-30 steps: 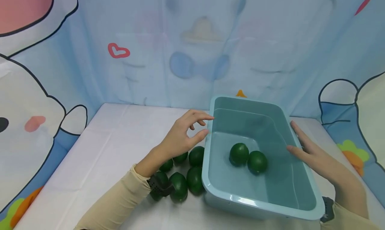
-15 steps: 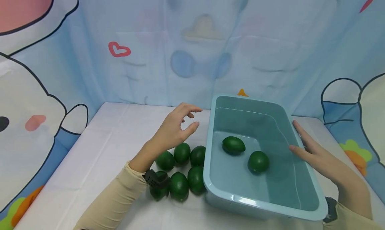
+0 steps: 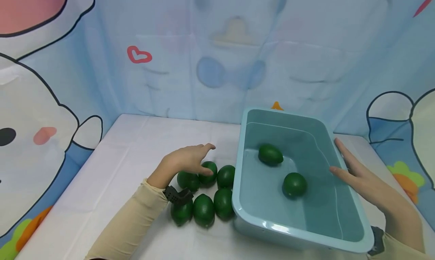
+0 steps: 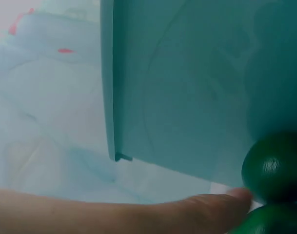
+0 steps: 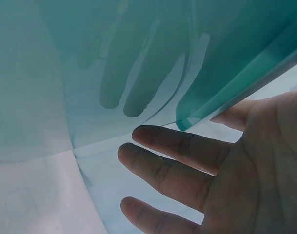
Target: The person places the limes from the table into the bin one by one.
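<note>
A teal plastic basin (image 3: 343,229) stands on the white table and holds two green limes (image 3: 270,154) (image 3: 294,184), which lie apart. Several more limes (image 3: 204,210) are clustered against its left wall. My left hand (image 3: 204,160) is down over this cluster, its fingers stretched out and its thumb touching one lime (image 3: 208,173). In the left wrist view a straight finger (image 4: 138,214) meets a lime (image 4: 275,165) beside the basin wall (image 4: 187,87). My right hand (image 3: 340,158) lies flat against the basin's right wall, thumb over the rim; the right wrist view shows its spread fingers (image 5: 187,151) under the rim (image 5: 236,87).
A blue cartoon-print curtain (image 3: 217,56) walls in the table at the back and on both sides. White tablecloth (image 3: 129,150) stretches to the left of the limes. A dark wrist strap (image 3: 178,195) sits over the limes by my left sleeve.
My left hand dropped from beside the basin's left rim down onto the limes on the table. One lime inside the basin rolled toward the far wall. The right hand stayed put.
</note>
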A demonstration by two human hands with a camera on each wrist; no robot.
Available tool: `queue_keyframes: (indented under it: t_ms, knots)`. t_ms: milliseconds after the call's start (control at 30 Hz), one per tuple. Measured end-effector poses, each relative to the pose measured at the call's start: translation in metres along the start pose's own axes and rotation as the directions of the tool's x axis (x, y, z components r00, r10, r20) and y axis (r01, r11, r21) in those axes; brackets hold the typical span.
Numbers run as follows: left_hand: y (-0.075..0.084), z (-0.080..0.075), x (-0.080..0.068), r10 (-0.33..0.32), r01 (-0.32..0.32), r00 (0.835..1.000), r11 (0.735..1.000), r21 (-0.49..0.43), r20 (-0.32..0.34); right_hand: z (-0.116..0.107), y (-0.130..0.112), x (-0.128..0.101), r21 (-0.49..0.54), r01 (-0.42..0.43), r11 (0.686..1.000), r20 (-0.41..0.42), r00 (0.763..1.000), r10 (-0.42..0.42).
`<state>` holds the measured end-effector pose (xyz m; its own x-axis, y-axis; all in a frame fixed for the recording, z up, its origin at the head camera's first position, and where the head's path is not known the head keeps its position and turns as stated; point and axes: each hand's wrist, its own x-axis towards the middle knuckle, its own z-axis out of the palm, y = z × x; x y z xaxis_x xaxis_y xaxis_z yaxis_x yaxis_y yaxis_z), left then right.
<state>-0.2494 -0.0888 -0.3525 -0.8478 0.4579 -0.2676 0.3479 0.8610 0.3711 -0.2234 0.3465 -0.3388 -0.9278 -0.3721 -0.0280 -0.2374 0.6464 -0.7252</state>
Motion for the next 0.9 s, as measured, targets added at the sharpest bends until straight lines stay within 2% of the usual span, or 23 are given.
queue_keyframes:
  t_ms: [167, 367, 567, 900]
  knots:
    - [-0.005, 0.003, 0.002, 0.020, -0.021, 0.998, 1.000, 0.011, 0.060, 0.000, 0.001, 0.001, 0.003, -0.010, 1.000, -0.002, 1.000, 0.010]
    - [-0.006, 0.009, 0.006, 0.003, -0.008, 0.995, 0.999, 0.047, 0.100, 0.000, 0.000, 0.002, 0.006, -0.004, 1.000, 0.004, 1.000, 0.004]
    - [-0.004, 0.012, 0.008, -0.022, 0.012, 0.992, 0.997, 0.080, 0.126, 0.000, -0.001, 0.003, 0.000, -0.015, 1.000, 0.003, 1.000, 0.015]
    - [-0.002, 0.018, 0.013, -0.046, 0.027, 0.990, 0.989, 0.144, 0.132, 0.001, 0.002, 0.002, 0.000, -0.002, 1.000, 0.003, 1.000, 0.002]
